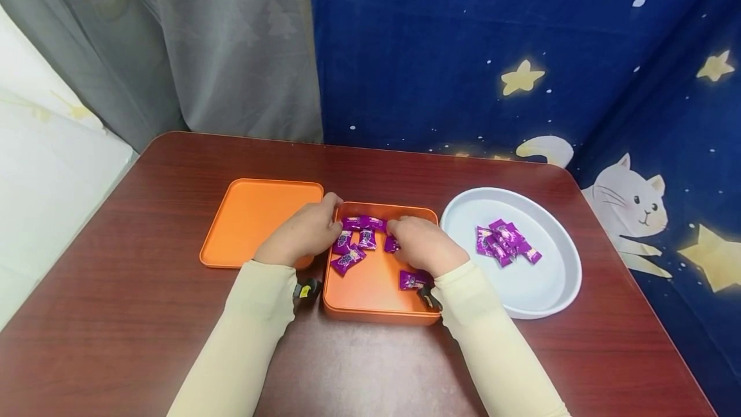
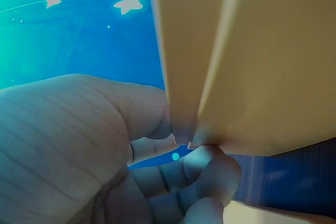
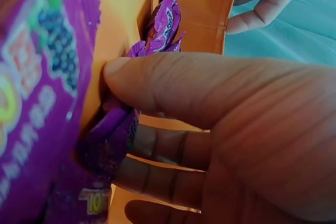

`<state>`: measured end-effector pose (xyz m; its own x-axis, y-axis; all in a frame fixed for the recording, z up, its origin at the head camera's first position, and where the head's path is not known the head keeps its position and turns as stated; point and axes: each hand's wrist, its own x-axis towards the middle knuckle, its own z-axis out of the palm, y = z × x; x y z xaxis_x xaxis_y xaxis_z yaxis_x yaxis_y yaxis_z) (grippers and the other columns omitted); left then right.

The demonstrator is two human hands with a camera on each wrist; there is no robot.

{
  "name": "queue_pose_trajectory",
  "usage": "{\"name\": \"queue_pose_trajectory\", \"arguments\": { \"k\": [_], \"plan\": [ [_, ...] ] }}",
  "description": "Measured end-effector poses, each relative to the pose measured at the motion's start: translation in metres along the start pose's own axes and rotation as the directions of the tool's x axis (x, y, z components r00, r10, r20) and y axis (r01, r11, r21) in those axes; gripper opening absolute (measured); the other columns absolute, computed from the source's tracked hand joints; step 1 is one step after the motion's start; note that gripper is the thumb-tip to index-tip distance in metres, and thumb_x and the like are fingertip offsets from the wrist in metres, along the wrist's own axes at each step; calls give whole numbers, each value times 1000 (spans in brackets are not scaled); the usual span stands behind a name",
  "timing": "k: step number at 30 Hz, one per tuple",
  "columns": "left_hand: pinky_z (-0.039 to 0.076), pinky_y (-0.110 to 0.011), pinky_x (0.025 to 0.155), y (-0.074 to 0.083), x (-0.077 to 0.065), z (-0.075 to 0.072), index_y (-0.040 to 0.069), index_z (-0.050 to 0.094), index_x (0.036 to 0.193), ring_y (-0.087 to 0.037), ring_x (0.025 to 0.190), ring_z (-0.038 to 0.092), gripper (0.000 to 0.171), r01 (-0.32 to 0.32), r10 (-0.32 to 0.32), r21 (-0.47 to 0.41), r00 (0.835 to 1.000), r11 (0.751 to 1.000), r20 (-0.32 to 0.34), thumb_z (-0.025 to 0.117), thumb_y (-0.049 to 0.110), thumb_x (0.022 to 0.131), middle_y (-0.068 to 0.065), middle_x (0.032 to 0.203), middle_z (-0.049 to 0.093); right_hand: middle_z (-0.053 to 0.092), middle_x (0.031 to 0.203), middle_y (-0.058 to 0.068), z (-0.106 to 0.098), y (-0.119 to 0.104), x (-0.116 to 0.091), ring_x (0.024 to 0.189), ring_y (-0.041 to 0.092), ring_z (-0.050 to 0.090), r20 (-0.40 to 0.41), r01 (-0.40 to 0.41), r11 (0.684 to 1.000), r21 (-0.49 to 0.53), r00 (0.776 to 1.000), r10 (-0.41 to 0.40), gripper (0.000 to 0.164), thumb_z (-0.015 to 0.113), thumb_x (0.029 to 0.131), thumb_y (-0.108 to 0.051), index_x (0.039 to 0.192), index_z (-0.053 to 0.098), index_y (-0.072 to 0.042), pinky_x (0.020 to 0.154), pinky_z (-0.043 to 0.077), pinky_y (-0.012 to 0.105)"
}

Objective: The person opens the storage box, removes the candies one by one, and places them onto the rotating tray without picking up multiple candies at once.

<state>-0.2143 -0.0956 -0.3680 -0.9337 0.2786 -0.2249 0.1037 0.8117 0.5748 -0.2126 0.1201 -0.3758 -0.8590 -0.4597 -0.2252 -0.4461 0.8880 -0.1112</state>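
Note:
An orange box (image 1: 376, 295) on the table holds several purple wrapped candies (image 1: 347, 260). My left hand (image 1: 331, 216) grips the box's left wall near its far corner. In the left wrist view the left hand (image 2: 184, 142) has its fingers curled against the orange wall (image 2: 252, 66). My right hand (image 1: 398, 234) is inside the box, its fingertips on a candy (image 1: 392, 245). The right wrist view shows the right hand (image 3: 118, 111) pinching a purple candy (image 3: 105, 148) between thumb and fingers. Another candy (image 3: 42, 77) lies very close to that camera.
The orange lid (image 1: 255, 217) lies flat to the left of the box. To the right stands a white plate (image 1: 521, 288) with a small pile of purple candies (image 1: 503, 241). Grey and starry blue curtains hang behind the dark red table (image 1: 145, 314).

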Motion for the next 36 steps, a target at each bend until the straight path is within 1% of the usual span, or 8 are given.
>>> {"name": "queue_pose_trajectory", "arguments": {
  "k": [4, 12, 20, 23, 26, 31, 36],
  "plan": [
    [50, -47, 92, 0, 0, -1, 11, 36, 133, -21, 90, 58, 45, 1, -1, -2, 1000, 1000, 3, 53, 23, 93, -10, 106, 62, 60, 85, 1, -1, -1, -1, 76, 17, 52, 7, 5, 1000, 8, 1000, -5, 24, 70, 80, -16, 101, 62, -12, 78, 51, 31],
    [50, -47, 91, 0, 0, -1, 11, 36, 133, -21, 90, 58, 45, -7, 7, 7, 1000, 1000, 2, 54, 23, 93, -11, 107, 62, 63, 95, 2, -6, -1, -4, 83, 17, 55, 17, -11, 999, 39, 1000, 11, 35, 71, 80, -20, 112, 60, -12, 87, 52, 34],
    [50, -48, 91, 0, 1, -1, 11, 36, 133, -22, 91, 58, 46, -3, 3, 4, 1000, 1000, 4, 54, 23, 93, -10, 105, 61, 65, 106, 7, -14, 0, -10, 96, 21, 57, -5, 19, 998, 55, 1000, -19, 45, 72, 78, -20, 120, 59, -9, 93, 50, 39],
    [50, -48, 92, 1, 0, -1, 11, 36, 133, -21, 91, 58, 46, -4, 4, 6, 1000, 1000, 6, 54, 23, 93, -10, 105, 61, 65, 104, 6, -19, -1, -12, 96, 21, 58, -21, 26, 998, 54, 999, -25, 43, 73, 78, -21, 118, 59, -10, 92, 50, 39],
    [50, -47, 91, 1, 0, -1, 11, 36, 134, -21, 89, 58, 45, -6, 6, 8, 1000, 1000, 9, 53, 23, 93, -10, 105, 62, 65, 99, 4, -23, -3, -14, 92, 20, 58, -42, 37, 998, 51, 998, -35, 39, 73, 78, -22, 113, 60, -11, 90, 52, 38],
    [50, -47, 91, 1, -1, -1, 11, 36, 134, -21, 90, 58, 46, -8, 8, 8, 1000, 1000, 8, 53, 23, 93, -10, 106, 62, 65, 97, 3, -27, -5, -17, 89, 20, 58, -66, 58, 997, 44, 996, -55, 39, 74, 78, -24, 112, 60, -12, 88, 53, 38],
    [50, -48, 91, 1, 0, -2, 10, 36, 133, -22, 92, 58, 45, -3, 3, 10, 1000, 1000, 3, 54, 23, 93, -12, 108, 62, 64, 108, 6, -33, -3, -22, 96, 22, 58, -80, 53, 997, 60, 996, -48, 47, 73, 79, -23, 122, 58, -10, 90, 52, 42]
  ]
}}
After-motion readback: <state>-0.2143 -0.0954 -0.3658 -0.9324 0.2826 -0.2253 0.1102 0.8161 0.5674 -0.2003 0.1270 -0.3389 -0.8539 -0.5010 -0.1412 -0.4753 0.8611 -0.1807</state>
